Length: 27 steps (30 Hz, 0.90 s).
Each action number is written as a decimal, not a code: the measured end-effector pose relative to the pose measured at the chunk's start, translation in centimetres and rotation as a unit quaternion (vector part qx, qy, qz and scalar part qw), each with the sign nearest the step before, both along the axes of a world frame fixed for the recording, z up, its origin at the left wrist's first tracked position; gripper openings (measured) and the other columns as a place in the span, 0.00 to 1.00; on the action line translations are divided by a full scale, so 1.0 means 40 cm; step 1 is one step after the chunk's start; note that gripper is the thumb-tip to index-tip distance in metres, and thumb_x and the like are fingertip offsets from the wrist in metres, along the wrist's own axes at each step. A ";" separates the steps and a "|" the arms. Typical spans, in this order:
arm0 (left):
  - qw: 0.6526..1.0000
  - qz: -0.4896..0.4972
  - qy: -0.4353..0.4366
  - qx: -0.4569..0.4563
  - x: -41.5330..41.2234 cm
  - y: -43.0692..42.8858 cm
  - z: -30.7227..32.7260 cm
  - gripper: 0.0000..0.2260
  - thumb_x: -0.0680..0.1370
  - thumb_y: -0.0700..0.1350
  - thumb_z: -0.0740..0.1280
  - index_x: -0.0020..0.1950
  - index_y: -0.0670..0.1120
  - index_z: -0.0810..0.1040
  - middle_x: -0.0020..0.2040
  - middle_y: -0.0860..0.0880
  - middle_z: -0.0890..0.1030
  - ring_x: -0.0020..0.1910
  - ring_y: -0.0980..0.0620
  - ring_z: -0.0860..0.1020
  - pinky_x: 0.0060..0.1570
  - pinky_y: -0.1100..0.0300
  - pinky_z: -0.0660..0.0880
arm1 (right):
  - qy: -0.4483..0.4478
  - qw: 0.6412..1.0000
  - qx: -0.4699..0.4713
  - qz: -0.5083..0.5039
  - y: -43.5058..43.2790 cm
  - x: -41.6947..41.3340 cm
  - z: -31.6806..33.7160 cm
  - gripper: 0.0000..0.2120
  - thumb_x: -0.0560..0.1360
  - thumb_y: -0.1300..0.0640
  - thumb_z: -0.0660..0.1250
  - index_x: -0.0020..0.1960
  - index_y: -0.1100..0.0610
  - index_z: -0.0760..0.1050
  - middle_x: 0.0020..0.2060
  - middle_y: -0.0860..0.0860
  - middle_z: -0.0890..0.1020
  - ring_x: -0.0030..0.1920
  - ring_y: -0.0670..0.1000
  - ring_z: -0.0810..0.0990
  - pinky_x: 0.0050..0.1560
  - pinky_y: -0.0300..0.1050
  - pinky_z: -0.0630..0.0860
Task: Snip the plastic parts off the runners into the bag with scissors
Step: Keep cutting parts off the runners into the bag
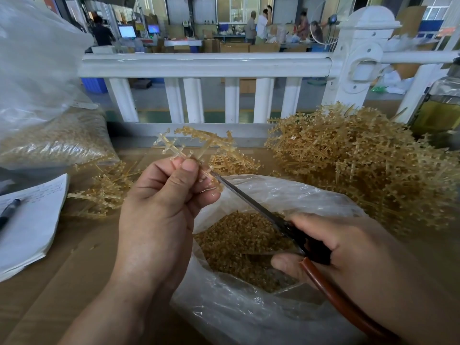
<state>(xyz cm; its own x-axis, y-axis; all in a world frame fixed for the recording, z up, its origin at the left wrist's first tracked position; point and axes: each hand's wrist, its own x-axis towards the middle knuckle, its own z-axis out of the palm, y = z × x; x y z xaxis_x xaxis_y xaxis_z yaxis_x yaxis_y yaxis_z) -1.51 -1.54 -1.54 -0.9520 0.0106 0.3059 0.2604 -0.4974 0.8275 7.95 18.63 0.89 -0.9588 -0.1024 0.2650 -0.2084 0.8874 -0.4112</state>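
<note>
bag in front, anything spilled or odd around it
Mostly tidy: the snipped parts sit inside the bag. A few small bits lie loose on the cardboard left of the left hand, outside the bag.

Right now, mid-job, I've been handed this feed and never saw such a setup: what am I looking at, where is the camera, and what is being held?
There is no machine: these are a person's two bare hands, filmed by one wide-angle camera worn on the head, looking down. The left hand pinches a runner, an amber plastic stem with small parts on its branches. The right hand grips scissors, whose tip meets the runner. Below lies an open clear bag holding cut parts. On the brown surface sit a big pile of runners to the right, a smaller pile, and a notepad with a pen to the left.
</note>
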 end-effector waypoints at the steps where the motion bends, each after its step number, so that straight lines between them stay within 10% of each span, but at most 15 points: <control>1: 1.000 0.001 -0.001 -0.001 0.000 0.000 -0.001 0.05 0.77 0.43 0.69 0.41 0.46 0.79 0.38 0.47 0.80 0.37 0.52 0.79 0.40 0.60 0.80 | 0.003 1.000 0.005 -0.003 0.000 0.000 -0.001 0.28 0.67 0.22 0.56 0.47 0.44 0.77 0.32 0.42 0.77 0.32 0.42 0.77 0.29 0.38 0.71; 27: 0.999 -0.016 0.008 -0.032 0.004 0.001 -0.002 0.08 0.77 0.45 0.70 0.37 0.51 0.80 0.39 0.50 0.80 0.37 0.54 0.79 0.39 0.61 0.79 | 0.005 1.000 -0.005 -0.004 0.001 0.002 0.000 0.27 0.68 0.22 0.56 0.51 0.42 0.76 0.33 0.43 0.78 0.34 0.42 0.78 0.38 0.41 0.74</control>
